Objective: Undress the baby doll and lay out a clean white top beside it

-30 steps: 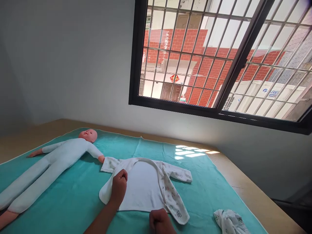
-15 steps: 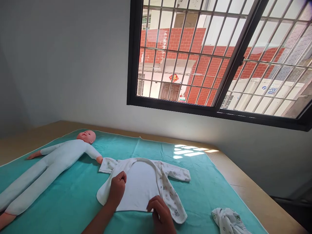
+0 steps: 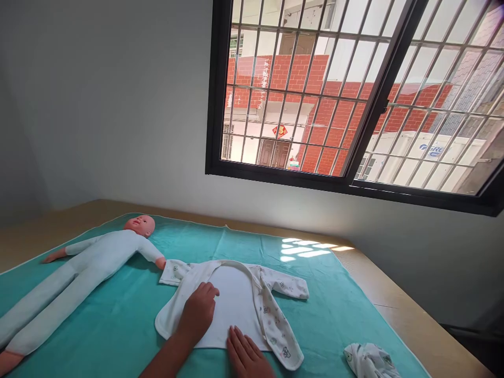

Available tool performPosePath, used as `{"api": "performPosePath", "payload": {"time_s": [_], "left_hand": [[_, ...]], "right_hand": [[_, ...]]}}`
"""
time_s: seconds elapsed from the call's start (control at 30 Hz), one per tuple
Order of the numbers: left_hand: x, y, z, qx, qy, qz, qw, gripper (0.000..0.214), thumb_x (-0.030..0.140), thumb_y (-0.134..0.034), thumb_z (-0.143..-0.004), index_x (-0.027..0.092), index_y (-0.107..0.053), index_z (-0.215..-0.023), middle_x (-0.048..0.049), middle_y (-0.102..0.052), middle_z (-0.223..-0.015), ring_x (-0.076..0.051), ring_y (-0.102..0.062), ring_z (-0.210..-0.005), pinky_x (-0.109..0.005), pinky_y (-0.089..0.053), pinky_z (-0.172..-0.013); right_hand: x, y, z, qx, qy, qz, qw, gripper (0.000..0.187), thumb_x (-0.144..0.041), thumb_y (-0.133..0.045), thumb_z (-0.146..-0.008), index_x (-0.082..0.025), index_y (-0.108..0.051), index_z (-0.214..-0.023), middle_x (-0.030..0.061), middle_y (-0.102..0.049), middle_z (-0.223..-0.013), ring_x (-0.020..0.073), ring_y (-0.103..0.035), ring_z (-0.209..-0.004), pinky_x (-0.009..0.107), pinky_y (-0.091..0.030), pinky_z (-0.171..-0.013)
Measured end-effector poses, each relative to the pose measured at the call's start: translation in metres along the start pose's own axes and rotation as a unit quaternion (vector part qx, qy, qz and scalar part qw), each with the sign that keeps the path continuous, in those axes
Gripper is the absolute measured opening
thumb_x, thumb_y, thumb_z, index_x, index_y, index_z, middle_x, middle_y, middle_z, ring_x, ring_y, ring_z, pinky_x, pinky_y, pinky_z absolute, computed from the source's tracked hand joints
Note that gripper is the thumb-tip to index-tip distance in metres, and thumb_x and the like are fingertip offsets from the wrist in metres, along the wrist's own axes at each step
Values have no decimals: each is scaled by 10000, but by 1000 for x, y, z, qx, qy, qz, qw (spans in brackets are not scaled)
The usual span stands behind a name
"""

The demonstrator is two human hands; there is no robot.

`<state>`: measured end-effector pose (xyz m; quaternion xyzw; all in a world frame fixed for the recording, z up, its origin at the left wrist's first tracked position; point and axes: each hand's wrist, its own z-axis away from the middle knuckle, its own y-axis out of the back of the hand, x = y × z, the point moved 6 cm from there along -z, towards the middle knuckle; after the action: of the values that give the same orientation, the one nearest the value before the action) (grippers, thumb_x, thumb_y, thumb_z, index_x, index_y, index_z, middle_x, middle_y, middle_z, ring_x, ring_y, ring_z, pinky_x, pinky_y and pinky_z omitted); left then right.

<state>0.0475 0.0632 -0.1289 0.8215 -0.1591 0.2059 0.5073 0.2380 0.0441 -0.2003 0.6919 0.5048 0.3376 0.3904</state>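
Note:
A small white baby top (image 3: 236, 299) lies spread open on the teal cloth (image 3: 129, 315), its printed sleeves out to both sides. My left hand (image 3: 198, 313) rests on its left inner panel, fingers loosely curled and pressing down. My right hand (image 3: 246, 355) lies flat at the lower hem, fingers stretched out together. Neither hand holds anything. A baby doll (image 3: 84, 268) in a pale one-piece suit lies on its back to the left, one arm reaching toward the top's left sleeve.
A crumpled printed garment (image 3: 370, 361) sits at the cloth's lower right corner. The cloth covers a tan wooden platform (image 3: 397, 299) against a grey wall. A barred window (image 3: 338, 94) is above, with a sunlit patch on the cloth below it.
My left fist has loosened and slid right onto the top's inner panel. My right hand has flattened out at the lower hem. The front panel lies a little smoother.

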Motion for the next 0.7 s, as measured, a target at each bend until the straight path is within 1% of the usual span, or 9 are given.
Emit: {"api": "performPosePath", "payload": {"time_s": [0.07,0.13,0.2,0.27,0.37,0.43,0.53,0.6,0.7], "left_hand": [[7,-10,0,-14,-81,-54,995,359,179,-382,-907,187,-633,-1163,-95,-616,-1301,-236,-540,-1222,-404,-438,-1021],[7,-23,0,-44,-124,-112,985,407,276,-382,-951,153,-569,-1291,-120,-514,-1433,-261,-484,-1312,-467,-420,-1073],[2,-34,0,-80,-122,-140,979,453,341,-373,-969,127,-542,-1330,-139,-469,-1465,-277,-461,-1338,-498,-419,-1081],[-4,-41,2,-106,-110,-146,977,500,380,-359,-976,123,-489,-1384,-141,-417,-1496,-285,-416,-1373,-510,-398,-1100],[-11,-46,4,-117,-97,-145,978,523,383,-360,-976,149,-416,-1441,-125,-377,-1520,-287,-378,-1397,-512,-364,-1125],[-13,-46,5,-107,-97,-145,979,524,392,-348,-980,169,-400,-1452,-114,-374,-1524,-285,-376,-1398,-503,-363,-1126],[-14,-46,6,-96,-102,-145,979,528,417,-329,-985,186,-395,-1456,-100,-372,-1527,-278,-375,-1400,-482,-365,-1126],[-12,-45,6,-102,-98,-145,979,526,408,-330,-985,193,-381,-1463,-84,-361,-1535,-271,-360,-1409,-478,-350,-1137],[-10,-42,6,-127,-80,-140,979,531,398,-310,-988,195,-350,-1478,-63,-327,-1552,-264,-332,-1424,-482,-335,-1147]], "right_hand": [[1,0,-5,-40,-8,-44,998,585,-277,-452,-972,-204,-253,-1518,90,-429,-1438,237,-487,-1302,312,-488,-1035],[6,3,-18,-104,-59,-90,989,612,-370,-534,-923,-162,-366,-1474,115,-383,-1470,280,-438,-1339,373,-464,-1064],[16,10,-38,-152,-157,-115,969,645,-371,-577,-880,-101,-415,-1443,144,-323,-1505,313,-359,-1386,427,-405,-1111],[29,20,-61,-164,-256,-121,945,609,-310,-547,-882,-75,-428,-1432,153,-298,-1526,305,-308,-1417,439,-338,-1156],[46,30,-88,-157,-330,-123,923,567,-281,-455,-918,-43,-418,-1431,165,-274,-1542,288,-255,-1443,436,-267,-1193],[54,26,-93,-170,-340,-113,918,585,-322,-407,-946,-35,-368,-1455,164,-236,-1552,291,-214,-1454,457,-234,-1202],[60,15,-89,-186,-323,-88,924,654,-445,-335,-974,-37,-291,-1483,156,-179,-1559,297,-166,-1463,491,-200,-1205],[61,9,-84,-185,-315,-76,928,688,-499,-291,-978,-38,-271,-1489,153,-164,-1558,297,-160,-1463,498,-195,-1204],[62,6,-81,-193,-313,-65,928,697,-513,-242,-983,-39,-251,-1493,147,-155,-1561,292,-159,-1463,492,-200,-1204]]}}
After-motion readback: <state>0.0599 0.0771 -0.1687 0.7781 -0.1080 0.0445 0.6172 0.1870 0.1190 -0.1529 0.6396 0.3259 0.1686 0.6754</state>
